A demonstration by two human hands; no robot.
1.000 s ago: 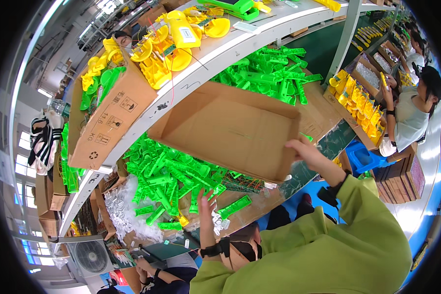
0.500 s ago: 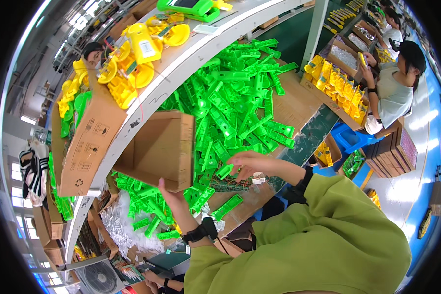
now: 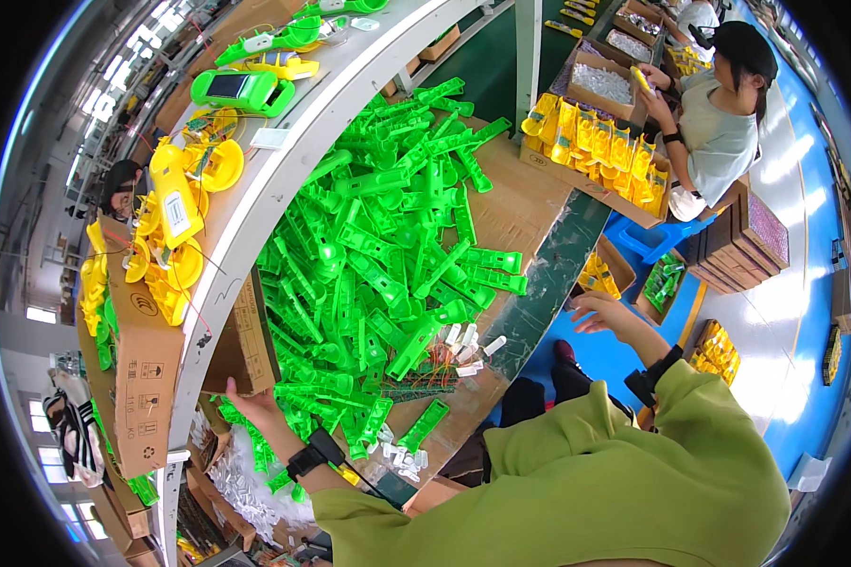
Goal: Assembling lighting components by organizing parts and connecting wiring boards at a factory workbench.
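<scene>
A brown cardboard box (image 3: 244, 342) is tilted at the left of the green pile, half hidden behind the white curved shelf edge. My left hand (image 3: 253, 408) grips its lower rim with the thumb showing; the other fingers are partly hidden. To the box's right lies a big heap of bright green plastic casings (image 3: 378, 255). My right hand (image 3: 607, 314) is out to the right past the table edge, holding nothing, fingers apart. Nearest to it is a carton of yellow parts (image 3: 599, 274) standing lower down.
Yellow and green devices lie on the upper shelf (image 3: 255, 151). Thin wires and small white pieces (image 3: 468, 342) lie by the heap's front edge. Clear plastic bags (image 3: 246, 482) sit at lower left. On the right, a co-worker (image 3: 714, 123) works beside a box of yellow casings (image 3: 600, 156).
My left hand has moved the cardboard box left and down, partly behind the shelf edge. My right hand has swung right, away from the green heap. The view has shifted too.
</scene>
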